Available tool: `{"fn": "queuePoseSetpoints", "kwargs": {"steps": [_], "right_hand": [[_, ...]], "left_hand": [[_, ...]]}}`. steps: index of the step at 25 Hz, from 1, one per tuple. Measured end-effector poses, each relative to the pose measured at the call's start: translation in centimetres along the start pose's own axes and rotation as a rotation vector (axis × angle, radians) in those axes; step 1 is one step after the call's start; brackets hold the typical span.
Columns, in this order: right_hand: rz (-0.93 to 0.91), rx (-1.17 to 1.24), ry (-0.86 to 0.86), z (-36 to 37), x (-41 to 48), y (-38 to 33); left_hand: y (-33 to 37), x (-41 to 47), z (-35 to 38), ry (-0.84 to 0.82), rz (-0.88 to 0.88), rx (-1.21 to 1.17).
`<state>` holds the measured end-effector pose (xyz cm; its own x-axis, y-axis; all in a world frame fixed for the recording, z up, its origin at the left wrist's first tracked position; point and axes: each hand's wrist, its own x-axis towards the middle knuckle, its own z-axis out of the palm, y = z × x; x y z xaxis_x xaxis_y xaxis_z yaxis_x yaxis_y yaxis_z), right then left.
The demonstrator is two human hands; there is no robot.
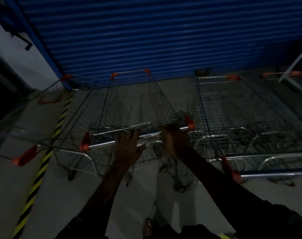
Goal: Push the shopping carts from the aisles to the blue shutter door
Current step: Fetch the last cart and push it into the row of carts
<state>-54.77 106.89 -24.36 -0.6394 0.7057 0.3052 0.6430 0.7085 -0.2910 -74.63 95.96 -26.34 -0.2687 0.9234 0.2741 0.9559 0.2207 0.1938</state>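
Silver wire shopping cart points lengthwise at blue ribbed shutter door, nose close to it; left hand and right hand fingers curled round chrome handle bar

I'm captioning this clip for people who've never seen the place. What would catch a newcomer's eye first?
The blue ribbed shutter door fills the top of the view. In the centre, the left hand and right hand grip the handle of a silver wire shopping cart with orange corner caps, pointing at it. A yellow-and-black hazard stripe runs down the floor at left.
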Motion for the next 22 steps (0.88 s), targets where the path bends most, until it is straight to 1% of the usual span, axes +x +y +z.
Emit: {"fn": "queuePoseSetpoints", "kwargs": {"steps": [2,5,8,11,15,18,22], "right_hand": [[-0.001,-0.030,0.028,0.3,-0.3,0.1],[-0.016,-0.095,0.050,0.3,-1.3,0.0],[0.007,-0.136,0.080,-0.4,-2.4,0.0],[0.025,-0.235,0.109,-0.9,-3.6,-0.1],[0.035,-0.207,0.051,-1.2,-6.2,-0.8],[0.033,-0.108,0.065,-1.7,-7.9,0.2],[0.007,-0.186,0.170,-2.1,-11.5,0.8]], "left_hand": [[0.2,0.3,0.1,-0.032,-0.015,-0.052],[1.0,0.0,-0.2,-0.083,-0.043,-0.068],[1.6,-1.0,-0.3,-0.091,-0.047,-0.059],[1.8,-2.3,-0.5,-0.066,-0.035,-0.054],[1.8,-4.0,-0.7,-0.107,-0.026,-0.022],[2.0,-5.2,-1.2,-0.078,0.009,0.014],[2.5,-6.9,-1.9,-0.029,0.121,0.054]]}}
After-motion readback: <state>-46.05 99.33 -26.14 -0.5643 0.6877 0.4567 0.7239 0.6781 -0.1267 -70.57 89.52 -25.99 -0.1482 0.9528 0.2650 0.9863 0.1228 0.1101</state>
